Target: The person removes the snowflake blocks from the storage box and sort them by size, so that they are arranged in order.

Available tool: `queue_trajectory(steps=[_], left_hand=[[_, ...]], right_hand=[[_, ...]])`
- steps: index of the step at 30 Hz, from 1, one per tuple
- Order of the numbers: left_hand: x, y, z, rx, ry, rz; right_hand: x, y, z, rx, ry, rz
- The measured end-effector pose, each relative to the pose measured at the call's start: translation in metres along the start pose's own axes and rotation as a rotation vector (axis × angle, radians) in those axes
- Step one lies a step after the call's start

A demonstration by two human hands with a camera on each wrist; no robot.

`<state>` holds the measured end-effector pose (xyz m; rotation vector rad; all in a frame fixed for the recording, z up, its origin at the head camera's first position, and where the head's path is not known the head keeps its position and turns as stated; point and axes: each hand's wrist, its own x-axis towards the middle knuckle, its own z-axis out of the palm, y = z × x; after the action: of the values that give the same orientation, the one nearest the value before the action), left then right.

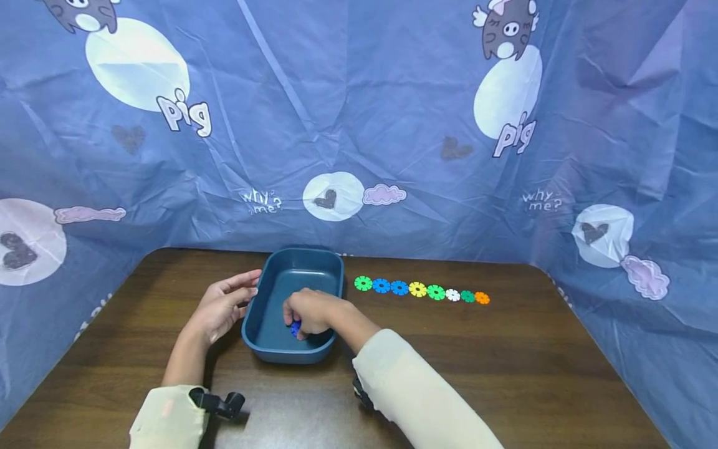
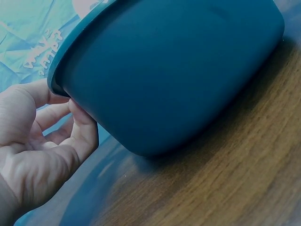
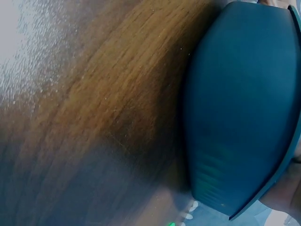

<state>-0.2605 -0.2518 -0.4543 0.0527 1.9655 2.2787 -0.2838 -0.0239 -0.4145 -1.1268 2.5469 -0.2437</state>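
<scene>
A dark teal plastic tub [image 1: 262, 344] with rounded corners stands on the table. My left hand [image 1: 220, 310] is at its left side, the thumb and fingertips touching the outside just under the rim; the left wrist view shows this hand [image 2: 42, 146] against the tub wall [image 2: 178, 80]. My right hand [image 1: 311, 310] reaches down inside the tub and pinches a blue notched plastic disc [image 1: 295, 328], partly covered by the fingers. In the right wrist view, the tub wall [image 3: 240, 103] hides most of that hand.
Right of the tub, several notched discs lie in a row, from a green one [image 1: 363, 284] through a yellow one [image 1: 417, 289] to an orange one [image 1: 482, 298]. The wooden table [image 1: 449, 355] meets a blue printed curtain [image 1: 426, 231] behind.
</scene>
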Motion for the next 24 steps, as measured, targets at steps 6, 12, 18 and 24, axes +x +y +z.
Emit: queue_trajectory(steps=[6,12,18,24], left_hand=[[-0.001,0.001,-0.001,0.008,0.0,-0.011],[-0.001,0.002,-0.001,0.019,-0.001,-0.013],[0.0,0.003,0.0,0.019,-0.006,-0.016],[-0.001,0.002,-0.001,0.007,0.01,-0.02]], right_hand=[[0.002,-0.001,0.0,0.059,-0.008,-0.046],[0.002,-0.001,0.0,0.125,0.005,-0.107],[-0.006,0.0,-0.012,0.158,0.07,-0.194],[-0.027,0.012,-0.029,0.209,0.141,-0.186]])
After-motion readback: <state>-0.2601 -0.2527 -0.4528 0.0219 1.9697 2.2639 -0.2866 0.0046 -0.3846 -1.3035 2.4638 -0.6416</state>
